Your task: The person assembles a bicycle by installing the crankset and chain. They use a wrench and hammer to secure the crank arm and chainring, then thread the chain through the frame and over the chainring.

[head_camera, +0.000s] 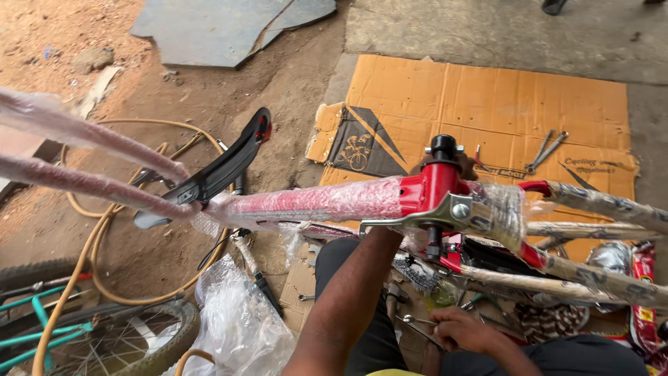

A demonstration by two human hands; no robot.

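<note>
Red bike frame (424,191), wrapped in plastic, lies across the person's lap. Right hand (463,331) is low down, fingers curled around a thin metal tool (417,326). Left hand reaches up behind the frame, so its fingers are hidden. Farther off, two wrenches (546,150) lie on the orange cardboard (487,97).

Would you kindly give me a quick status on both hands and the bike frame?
Left hand up under red bike frame, grip hidden. Right hand low among tools. Black mudguard beside frame.
</note>
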